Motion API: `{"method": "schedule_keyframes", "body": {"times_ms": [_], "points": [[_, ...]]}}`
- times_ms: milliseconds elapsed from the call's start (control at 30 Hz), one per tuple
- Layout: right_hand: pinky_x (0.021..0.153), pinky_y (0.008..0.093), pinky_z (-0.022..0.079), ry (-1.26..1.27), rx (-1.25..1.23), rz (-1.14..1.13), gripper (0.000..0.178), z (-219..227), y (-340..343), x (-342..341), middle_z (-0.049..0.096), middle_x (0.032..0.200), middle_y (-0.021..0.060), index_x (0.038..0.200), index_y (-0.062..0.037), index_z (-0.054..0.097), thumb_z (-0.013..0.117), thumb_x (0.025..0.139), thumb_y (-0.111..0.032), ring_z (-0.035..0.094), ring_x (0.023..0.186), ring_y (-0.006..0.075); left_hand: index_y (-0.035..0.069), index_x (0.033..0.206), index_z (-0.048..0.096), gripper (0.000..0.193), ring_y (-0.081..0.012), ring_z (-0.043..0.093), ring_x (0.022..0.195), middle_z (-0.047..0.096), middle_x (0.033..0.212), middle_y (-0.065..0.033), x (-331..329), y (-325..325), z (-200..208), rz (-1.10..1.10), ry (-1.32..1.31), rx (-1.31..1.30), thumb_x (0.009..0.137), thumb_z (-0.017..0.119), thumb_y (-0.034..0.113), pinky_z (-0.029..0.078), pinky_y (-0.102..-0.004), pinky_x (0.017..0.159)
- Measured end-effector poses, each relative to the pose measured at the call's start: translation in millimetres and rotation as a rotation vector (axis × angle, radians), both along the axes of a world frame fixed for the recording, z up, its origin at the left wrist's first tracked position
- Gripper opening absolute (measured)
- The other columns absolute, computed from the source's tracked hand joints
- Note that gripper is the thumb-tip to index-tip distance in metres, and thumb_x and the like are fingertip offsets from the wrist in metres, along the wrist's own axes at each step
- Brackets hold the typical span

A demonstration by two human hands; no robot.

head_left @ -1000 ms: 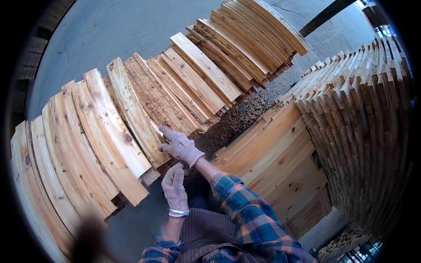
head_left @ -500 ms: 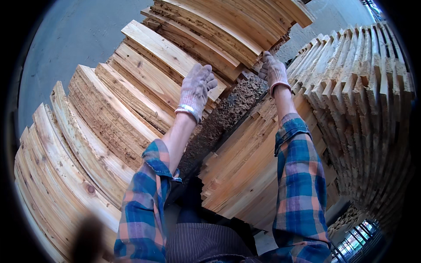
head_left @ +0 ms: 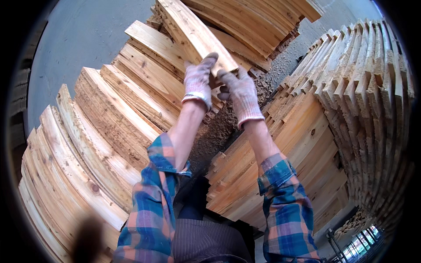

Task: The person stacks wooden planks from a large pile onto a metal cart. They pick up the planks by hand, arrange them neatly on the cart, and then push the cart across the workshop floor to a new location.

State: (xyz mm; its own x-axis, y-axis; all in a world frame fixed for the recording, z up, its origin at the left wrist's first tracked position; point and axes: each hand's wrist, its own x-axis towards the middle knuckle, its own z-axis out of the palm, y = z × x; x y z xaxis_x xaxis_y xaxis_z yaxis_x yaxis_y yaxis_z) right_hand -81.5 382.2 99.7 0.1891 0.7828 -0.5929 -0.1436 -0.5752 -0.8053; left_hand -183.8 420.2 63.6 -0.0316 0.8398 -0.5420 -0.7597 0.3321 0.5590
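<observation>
A wooden board [head_left: 199, 33] is tilted up off the stacks, its near end between my two gloved hands. My left hand [head_left: 200, 81] grips the board's left side close to that end, thumb on top. At the end's right corner, my right hand [head_left: 240, 92] has its fingers curled against the wood. Whether this is one board or a few laid together, I cannot tell. Below and left of my hands lies a row of stacked boards [head_left: 144, 70]. Dark sawdust and bark bits [head_left: 223, 127] fill the gap under my hands.
Another board stack [head_left: 258, 26] lies beyond my hands. To the right is a low stack of boards [head_left: 280, 162], with a tall, staggered pile of planks [head_left: 368, 87] beside it. Grey concrete floor [head_left: 87, 39] shows at the far left. Something dark and blurred [head_left: 87, 239] is at the lower left.
My right hand has moved left from the far stack, and both hands now hold a board. The board's near end has come up and toward me.
</observation>
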Motion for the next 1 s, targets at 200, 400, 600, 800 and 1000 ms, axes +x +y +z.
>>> {"method": "schedule_keyframes", "body": {"times_ms": [200, 400, 600, 800, 1000], "points": [[0.07, 0.0252, 0.052, 0.16, 0.223, 0.233, 0.047, 48.5, -32.2, -31.1, 0.068, 0.089, 0.0067, 0.117, 0.0018, 0.062, 0.063, 0.093, -0.038, 0.062, 0.078, 0.0132, -0.002, 0.14, 0.031, 0.076, -0.025, 0.068, 0.073, 0.062, 0.104, -0.0162, -90.6, -92.6, 142.0, -0.016, 0.42, -0.249, 0.07, 0.061, -0.002, 0.065, -0.0364, 0.058], [0.069, 0.0296, 0.057, 0.59, -0.296, 0.238, 0.047, 21.7, -86.2, -41.1, 0.069, 0.095, 0.008, 0.118, -0.001, 0.061, 0.075, 0.08, -0.024, 0.067, 0.076, 0.0158, -0.001, 0.143, 0.027, 0.092, -0.0243, 0.059, 0.105, 0.057, 0.118, -0.0171, -59.0, -284.1, 193.6, -0.463, 0.576, -0.203, 0.07, 0.078, 0.024, 0.049, -0.0316, 0.091], [0.083, 0.027, 0.051, 0.874, -0.07, 0.253, 0.088, 98.9, -230.8, -31.0, 0.062, 0.117, 0.0083, 0.146, -0.0091, 0.037, 0.078, 0.068, -0.012, 0.061, 0.094, 0.0131, 0.004, 0.149, 0.019, 0.096, -0.0222, 0.051, 0.118, 0.049, 0.131, -0.0136, -67.9, -395.6, 167.4, -0.297, 0.474, 0.011, 0.08, 0.066, 0.051, 0.041, -0.0332, 0.101], [0.1, 0.0365, 0.042, -0.003, 0.488, 0.569, 0.11, 208.3, -307.2, 51.2, 0.05, 0.126, 0.0182, 0.151, -0.0096, 0.023, 0.08, 0.059, -0.028, 0.051, 0.117, 0.0344, 0.0, 0.132, 0.043, 0.058, -0.0237, 0.055, 0.111, 0.054, 0.123, -0.0149, -4.7, -361.9, 262.8, -0.144, 0.47, 0.121, 0.095, 0.053, 0.044, 0.045, -0.0366, 0.099], [0.109, 0.0387, 0.037, -0.512, 0.893, 0.328, 0.103, 262.3, -396.7, 178.8, 0.044, 0.14, 0.0165, 0.147, -0.0109, 0.033, 0.086, 0.059, -0.024, 0.043, 0.13, 0.0339, 0.002, 0.106, 0.058, 0.033, -0.0345, 0.062, 0.095, 0.062, 0.107, -0.0191, 68.8, -427.2, 235.3, -0.598, 1.706, 0.636, 0.095, 0.054, 0.032, 0.053, -0.0424, 0.079]]}}
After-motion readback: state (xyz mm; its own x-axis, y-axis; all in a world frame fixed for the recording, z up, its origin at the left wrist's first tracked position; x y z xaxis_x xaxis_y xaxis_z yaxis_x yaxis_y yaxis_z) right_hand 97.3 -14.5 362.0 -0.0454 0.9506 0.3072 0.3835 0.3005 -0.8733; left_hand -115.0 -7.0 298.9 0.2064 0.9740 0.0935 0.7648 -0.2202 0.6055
